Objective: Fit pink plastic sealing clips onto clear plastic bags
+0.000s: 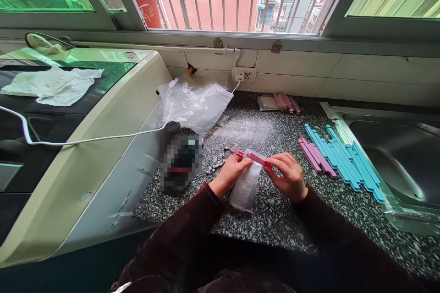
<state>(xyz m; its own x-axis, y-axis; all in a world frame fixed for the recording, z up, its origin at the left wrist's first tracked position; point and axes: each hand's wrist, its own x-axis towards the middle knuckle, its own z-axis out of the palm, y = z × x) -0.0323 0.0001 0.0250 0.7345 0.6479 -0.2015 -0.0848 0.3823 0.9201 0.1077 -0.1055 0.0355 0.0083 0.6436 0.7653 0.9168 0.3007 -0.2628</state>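
Note:
Over the speckled granite counter (275,219), both my hands hold a pink sealing clip (249,155) across the top of a small clear plastic bag (245,187). My left hand (231,173) pinches the clip's left part and the bag's edge. My right hand (288,176) grips the clip's right end with curled fingers. The bag hangs down between my wrists. A string of small beads (217,164) lies on the counter just left of my left hand.
Several blue clips (347,161) and pink clips (314,155) lie to the right, beside a steel sink (398,155). More pink clips (287,102) and clear bags (195,103) lie further back. A blurred dark object (181,162) stands left. A washing machine (68,155) with a white cable fills the left.

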